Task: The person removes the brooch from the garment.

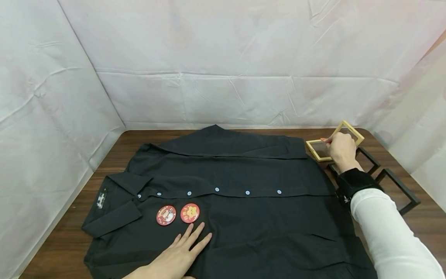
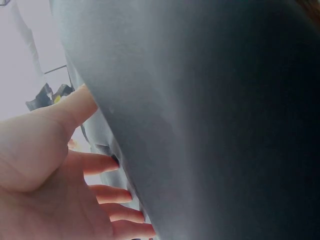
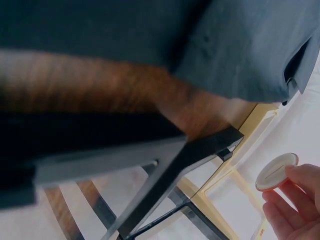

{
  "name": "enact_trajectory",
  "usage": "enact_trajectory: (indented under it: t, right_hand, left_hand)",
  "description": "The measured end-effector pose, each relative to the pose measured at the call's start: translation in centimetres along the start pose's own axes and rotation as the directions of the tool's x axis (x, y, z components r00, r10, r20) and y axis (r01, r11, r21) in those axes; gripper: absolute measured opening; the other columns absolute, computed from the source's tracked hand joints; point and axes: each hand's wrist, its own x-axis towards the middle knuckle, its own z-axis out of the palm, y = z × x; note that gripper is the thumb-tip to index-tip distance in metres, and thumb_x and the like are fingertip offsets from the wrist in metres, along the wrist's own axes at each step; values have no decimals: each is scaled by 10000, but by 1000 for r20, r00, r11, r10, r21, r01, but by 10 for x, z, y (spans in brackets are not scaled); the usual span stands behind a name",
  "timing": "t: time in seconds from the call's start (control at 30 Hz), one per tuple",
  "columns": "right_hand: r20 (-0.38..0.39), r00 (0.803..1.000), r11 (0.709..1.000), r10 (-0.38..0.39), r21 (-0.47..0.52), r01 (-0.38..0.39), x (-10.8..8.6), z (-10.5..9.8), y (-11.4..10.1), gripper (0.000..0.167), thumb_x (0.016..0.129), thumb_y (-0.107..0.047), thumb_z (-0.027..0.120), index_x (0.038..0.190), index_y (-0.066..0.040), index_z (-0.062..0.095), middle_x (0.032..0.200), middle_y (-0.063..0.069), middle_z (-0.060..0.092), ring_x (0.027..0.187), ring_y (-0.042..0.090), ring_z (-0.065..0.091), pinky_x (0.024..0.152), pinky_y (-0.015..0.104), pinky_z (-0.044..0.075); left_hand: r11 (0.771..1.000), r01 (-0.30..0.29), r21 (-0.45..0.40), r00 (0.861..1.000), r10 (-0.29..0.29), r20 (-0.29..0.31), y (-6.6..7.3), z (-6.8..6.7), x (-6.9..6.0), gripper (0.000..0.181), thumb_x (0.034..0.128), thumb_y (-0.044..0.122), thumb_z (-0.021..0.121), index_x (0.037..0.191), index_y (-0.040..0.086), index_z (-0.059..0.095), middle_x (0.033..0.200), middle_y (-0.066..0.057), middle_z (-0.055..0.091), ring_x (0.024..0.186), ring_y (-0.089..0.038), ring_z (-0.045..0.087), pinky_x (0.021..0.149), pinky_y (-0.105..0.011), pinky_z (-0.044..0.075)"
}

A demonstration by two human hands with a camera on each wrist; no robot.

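A black shirt [image 1: 271, 221] with a collar and pale buttons lies spread on the table. Two round red badges [image 1: 166, 215] sit side by side on its chest. Just below them my left hand [image 1: 177, 252] rests on the cloth, fingers straight and spread; the left wrist view shows its fingertips touching the fabric. At the far right, my right hand [image 1: 343, 149] is over a yellow-edged folding frame [image 1: 318, 156]. In the right wrist view its thumb and fingers pinch a round pin badge [image 3: 274, 172], whose pale back shows a pin.
Two black folding frames stand on the right: one near the yellow frame, partly behind my wrist, and a nearer black frame [image 1: 400, 188]. Wooden table [image 1: 423, 221] shows along the right edge. White cloth walls [image 1: 223, 100] enclose the back and sides.
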Motion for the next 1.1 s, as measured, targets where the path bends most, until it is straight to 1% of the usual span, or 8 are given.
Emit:
enact_trajectory:
  t: [0.13,0.23,0.4,0.57,0.73,1.0,1.1]
  right_hand:
    - [0,1000,1000,2,-19,-2,4,-1,1,154,768,12,537,825,86,660,814,311,586,686,480,523,608,536,411]
    - [11,1000,999,11,-36,-10,6,-2,0,146,779,2,548,819,95,653,819,312,584,695,478,524,617,538,413]
    - [34,999,997,38,-62,-36,9,1,0,156,800,-15,552,837,105,644,826,313,580,705,475,523,624,535,416]
    - [27,999,998,46,-44,-45,10,6,2,135,785,-1,563,817,92,655,838,321,579,715,485,521,637,541,413]
    - [4,999,999,40,-36,-40,10,11,5,140,762,-2,564,818,81,663,848,330,579,722,493,524,652,545,415]
    - [18,998,998,53,-29,-52,9,15,6,139,745,0,555,797,64,667,832,334,575,708,498,528,616,539,423]
    - [32,998,998,53,-30,-52,8,15,5,134,754,-4,559,792,64,668,831,327,579,707,492,531,615,536,427]
  left_hand:
    - [1000,-4,19,1000,4,-6,1,0,0,918,657,378,745,1388,89,272,1416,-209,201,1227,-453,253,796,-580,392]
    - [1000,-2,21,1000,2,-1,1,0,0,917,656,372,748,1388,89,273,1416,-209,200,1228,-452,251,799,-580,391]
    - [1000,1,2,1000,-1,5,1,0,1,913,669,433,712,1390,90,269,1421,-204,189,1236,-449,237,804,-586,383]
    - [1000,16,-19,1000,-16,21,1,1,1,895,691,479,674,1394,106,265,1427,-199,179,1244,-438,231,811,-589,376]
    - [999,26,-23,999,-25,28,1,1,0,890,692,452,692,1395,114,265,1427,-199,177,1247,-434,227,817,-589,372]
    - [1000,23,-19,999,-23,23,2,1,0,886,689,409,716,1392,106,270,1427,-197,177,1242,-440,234,816,-589,372]
    - [1000,20,-14,1000,-19,13,2,1,0,875,700,441,697,1387,98,280,1424,-200,184,1236,-445,242,808,-591,376]
